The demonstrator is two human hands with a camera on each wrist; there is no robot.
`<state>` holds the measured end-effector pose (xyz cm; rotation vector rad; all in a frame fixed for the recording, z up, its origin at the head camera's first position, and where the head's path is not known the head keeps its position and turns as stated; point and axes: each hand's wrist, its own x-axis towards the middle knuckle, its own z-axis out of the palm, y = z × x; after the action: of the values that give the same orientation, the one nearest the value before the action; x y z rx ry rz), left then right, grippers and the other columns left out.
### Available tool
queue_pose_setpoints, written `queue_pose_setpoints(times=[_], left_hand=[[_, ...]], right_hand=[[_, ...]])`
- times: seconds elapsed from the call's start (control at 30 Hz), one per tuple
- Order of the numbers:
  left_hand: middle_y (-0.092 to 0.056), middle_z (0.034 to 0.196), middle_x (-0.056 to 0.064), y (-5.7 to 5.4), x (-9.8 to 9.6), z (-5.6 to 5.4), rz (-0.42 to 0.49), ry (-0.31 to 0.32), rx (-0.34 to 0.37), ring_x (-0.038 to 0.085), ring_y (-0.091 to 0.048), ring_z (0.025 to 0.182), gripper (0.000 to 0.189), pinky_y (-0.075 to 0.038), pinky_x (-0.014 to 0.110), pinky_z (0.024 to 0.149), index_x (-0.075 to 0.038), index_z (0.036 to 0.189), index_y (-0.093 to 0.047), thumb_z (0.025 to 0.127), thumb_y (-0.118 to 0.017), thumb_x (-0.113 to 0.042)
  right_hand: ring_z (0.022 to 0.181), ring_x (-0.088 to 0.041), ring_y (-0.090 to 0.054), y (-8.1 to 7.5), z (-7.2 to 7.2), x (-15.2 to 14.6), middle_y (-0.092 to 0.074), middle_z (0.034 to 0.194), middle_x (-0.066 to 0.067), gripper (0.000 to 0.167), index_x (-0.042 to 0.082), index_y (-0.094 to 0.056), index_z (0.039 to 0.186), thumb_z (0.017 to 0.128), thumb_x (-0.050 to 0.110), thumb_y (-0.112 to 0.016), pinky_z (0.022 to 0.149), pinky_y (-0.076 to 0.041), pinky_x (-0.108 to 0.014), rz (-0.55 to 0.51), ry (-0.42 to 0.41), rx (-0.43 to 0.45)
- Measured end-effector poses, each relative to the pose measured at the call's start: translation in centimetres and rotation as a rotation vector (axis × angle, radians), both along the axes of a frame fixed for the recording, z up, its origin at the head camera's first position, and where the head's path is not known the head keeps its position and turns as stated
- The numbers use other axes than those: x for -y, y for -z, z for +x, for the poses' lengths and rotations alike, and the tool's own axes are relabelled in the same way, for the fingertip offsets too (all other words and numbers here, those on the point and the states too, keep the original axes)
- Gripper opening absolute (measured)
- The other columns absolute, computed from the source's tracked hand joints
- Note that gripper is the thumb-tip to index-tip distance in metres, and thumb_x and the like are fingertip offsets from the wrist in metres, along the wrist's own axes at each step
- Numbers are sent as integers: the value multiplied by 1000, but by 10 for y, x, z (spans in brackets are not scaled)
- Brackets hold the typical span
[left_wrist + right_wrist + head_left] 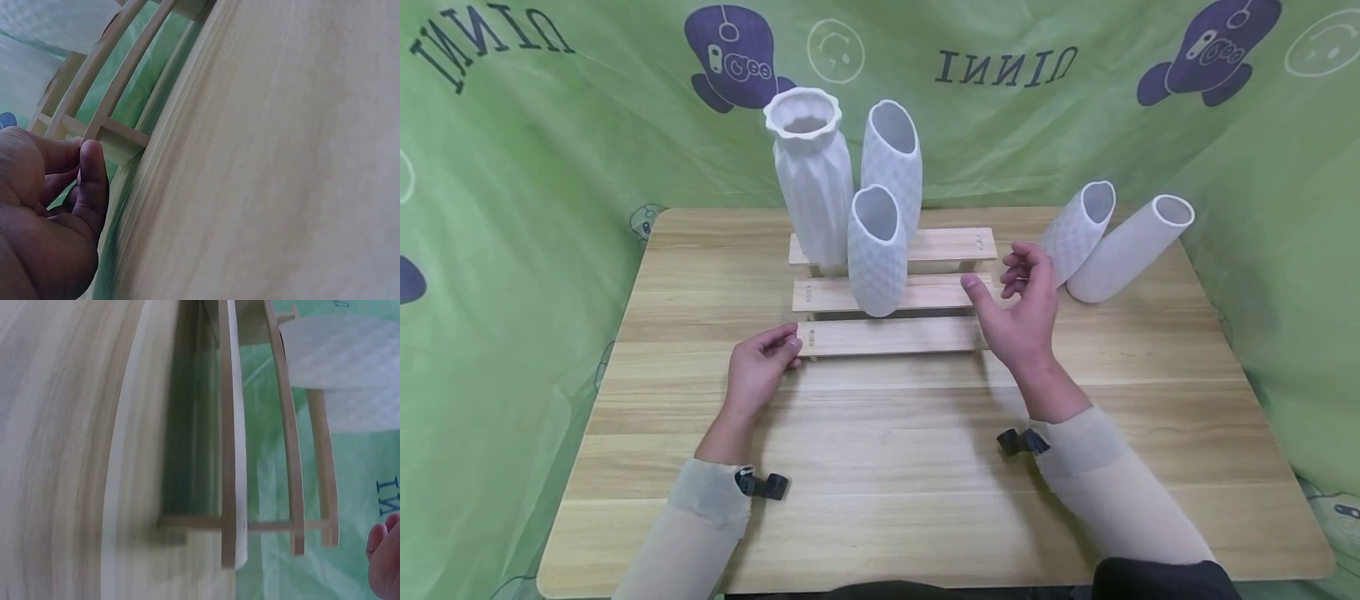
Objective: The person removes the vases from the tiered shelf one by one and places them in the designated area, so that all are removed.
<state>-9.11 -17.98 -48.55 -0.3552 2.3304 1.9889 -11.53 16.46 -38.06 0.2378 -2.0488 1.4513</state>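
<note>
A three-step wooden stand sits on the table. My left hand pinches the left end of its lowest front slat, thumb and fingers meeting there in the left wrist view. Beside the stand's right end my right hand is raised with loosely bent fingers, holding nothing; only some fingertips show in the right wrist view. A tall pleated white vase and a white textured vase with a slanted mouth stand towards the back step. A shorter textured vase stands on the middle step.
Right of the stand, a textured white vase and a smoother white cylindrical vase stand close together on the wooden table. A green printed cloth hangs behind and at both sides.
</note>
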Motion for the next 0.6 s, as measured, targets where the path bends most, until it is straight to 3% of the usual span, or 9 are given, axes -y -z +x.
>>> queue_pose_setpoints(times=[0.43,0.6], left_hand=[[-71,123,20,-1,1,0,-9,13,-3,17,-74,77,36,-66,27,76,1,130,-70,97,-75,-11],[-71,120,20,-2,0,1,-16,11,5,18,-74,78,36,-66,28,76,0,130,-70,97,-75,-11]], right_hand=[[91,-47,-50,-4,0,30,-53,108,-31,78,-18,-47,129,68,-2,-93,70,-47,-39,11,-102,-3],[101,-35,-58,22,-12,32,-56,117,-20,85,-9,-47,135,68,5,-97,78,-56,-41,-8,-154,23]])
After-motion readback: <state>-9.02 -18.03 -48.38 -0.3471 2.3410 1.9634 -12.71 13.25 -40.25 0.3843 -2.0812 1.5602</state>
